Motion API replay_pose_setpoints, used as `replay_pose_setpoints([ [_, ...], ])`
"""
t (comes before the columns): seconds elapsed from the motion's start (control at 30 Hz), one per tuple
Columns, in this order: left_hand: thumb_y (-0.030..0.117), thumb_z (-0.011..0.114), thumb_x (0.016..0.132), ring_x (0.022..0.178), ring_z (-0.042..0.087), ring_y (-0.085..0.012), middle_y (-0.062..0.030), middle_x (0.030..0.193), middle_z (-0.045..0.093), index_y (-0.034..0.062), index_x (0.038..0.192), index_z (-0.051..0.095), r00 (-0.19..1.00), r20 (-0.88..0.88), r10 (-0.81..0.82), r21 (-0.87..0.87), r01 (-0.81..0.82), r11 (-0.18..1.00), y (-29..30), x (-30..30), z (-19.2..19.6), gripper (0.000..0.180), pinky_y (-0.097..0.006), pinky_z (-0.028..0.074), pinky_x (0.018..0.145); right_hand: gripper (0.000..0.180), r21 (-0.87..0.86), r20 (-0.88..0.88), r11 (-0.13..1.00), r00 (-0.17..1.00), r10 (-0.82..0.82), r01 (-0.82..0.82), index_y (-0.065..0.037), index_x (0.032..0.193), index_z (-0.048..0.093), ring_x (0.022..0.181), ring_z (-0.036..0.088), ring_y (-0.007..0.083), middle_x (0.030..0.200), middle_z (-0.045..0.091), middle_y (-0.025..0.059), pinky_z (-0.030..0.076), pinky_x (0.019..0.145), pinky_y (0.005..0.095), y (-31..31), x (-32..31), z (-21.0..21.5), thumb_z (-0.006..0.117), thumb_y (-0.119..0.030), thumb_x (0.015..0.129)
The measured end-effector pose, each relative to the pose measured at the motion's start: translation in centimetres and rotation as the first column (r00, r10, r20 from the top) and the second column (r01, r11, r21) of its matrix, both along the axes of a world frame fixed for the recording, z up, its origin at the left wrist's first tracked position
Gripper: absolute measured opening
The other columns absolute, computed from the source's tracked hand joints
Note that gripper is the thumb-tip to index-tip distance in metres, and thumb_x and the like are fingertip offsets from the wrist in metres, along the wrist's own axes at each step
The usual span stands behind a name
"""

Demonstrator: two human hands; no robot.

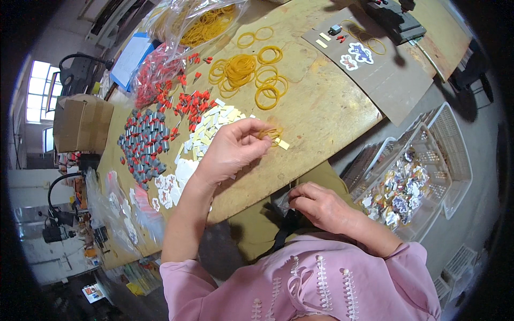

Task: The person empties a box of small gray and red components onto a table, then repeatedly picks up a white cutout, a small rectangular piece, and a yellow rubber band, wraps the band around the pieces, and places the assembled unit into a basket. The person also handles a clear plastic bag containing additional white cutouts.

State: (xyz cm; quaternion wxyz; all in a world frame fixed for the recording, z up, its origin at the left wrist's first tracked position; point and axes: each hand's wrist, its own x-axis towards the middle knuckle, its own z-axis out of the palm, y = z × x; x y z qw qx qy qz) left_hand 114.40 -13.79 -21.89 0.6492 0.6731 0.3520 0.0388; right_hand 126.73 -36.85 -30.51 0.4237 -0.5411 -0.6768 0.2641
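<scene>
My left hand [229,150] reaches over the wooden table [321,107] and pinches a yellow rubber band [271,133] between its fingertips, just above a small pale paper tag [283,144]. My right hand [316,203] rests at my lap by the table's edge, fingers closed on a small grey bundle [281,202]. Loose yellow rubber bands [246,72] lie in a pile beyond my left hand. Pale tags [211,131] are scattered to its left.
Grey and red tube-shaped parts [143,144] and red parts [193,104] cover the table's left. A clear bag of rubber bands [206,24] lies at the far end. White baskets with stickers [404,187] stand at my right. A cardboard box [80,123] is at far left.
</scene>
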Motion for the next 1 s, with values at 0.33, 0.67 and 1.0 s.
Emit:
replay_pose_setpoints([
  [0.33,0.008,0.07,0.083,0.08,0.069,-0.0303,-0.0136,0.088,0.07,0.0084,0.104,0.072,0.993,-0.117,-0.026,0.897,0.117,0.427,2.1,3.6,-2.3,0.021,-0.041,0.056,0.074,0.021,0.01,-0.002,1.0,1.0,0.015,-0.015,-0.002,0.101,0.066,0.101,0.065,0.0346,0.11,0.065,0.014,0.056,0.084,0.0414,0.3,-0.1,0.5,0.067,-0.001,0.079],
  [0.67,0.003,0.069,0.087,0.075,0.067,-0.0108,-0.004,0.083,0.071,0.0013,0.101,0.075,0.999,0.044,0.02,0.633,-0.044,0.773,4.0,3.9,-3.7,0.016,-0.026,0.053,0.069,0.019,-0.01,-0.003,1.0,1.0,0.0,0.0,-0.002,0.1,0.067,0.101,0.065,0.0347,0.111,0.065,0.0143,0.057,0.085,0.0419,0.0,-0.2,0.3,0.066,-0.001,0.08],
  [1.0,0.006,0.072,0.088,0.071,0.054,-0.0028,0.0038,0.082,0.065,0.0037,0.098,0.074,0.949,0.301,0.095,0.59,-0.263,0.763,5.4,3.1,-2.1,0.01,-0.02,0.046,0.066,0.018,0.004,0.037,0.999,0.999,-0.039,0.038,-0.004,0.098,0.067,0.096,0.064,0.0326,0.101,0.064,0.0119,0.055,0.08,0.0411,-0.4,-0.5,0.4,0.066,-0.001,0.08],
])
